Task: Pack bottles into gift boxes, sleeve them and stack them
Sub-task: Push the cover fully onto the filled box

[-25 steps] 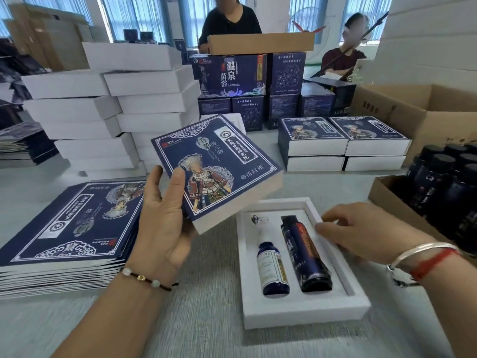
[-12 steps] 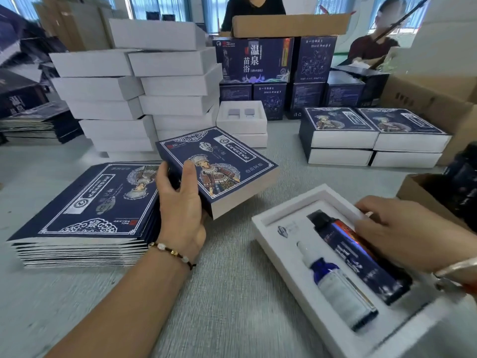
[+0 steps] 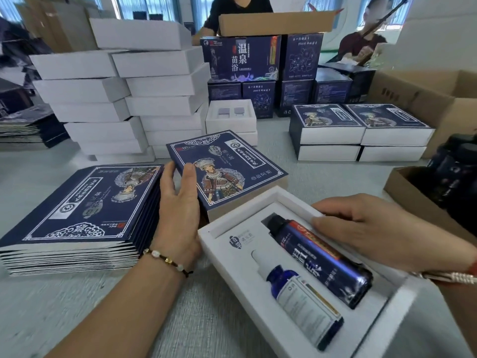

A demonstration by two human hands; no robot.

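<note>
Bottles (image 3: 320, 259): two in one tray (image 3: 260, 301).

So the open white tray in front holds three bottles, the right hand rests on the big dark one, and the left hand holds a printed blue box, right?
Not quite: the head view shows the white tray holding two bottles, not three, a big dark bottle and a smaller blue bottle. The rest stands: the right hand rests on the big one, and the left hand holds the printed blue box.
</note>
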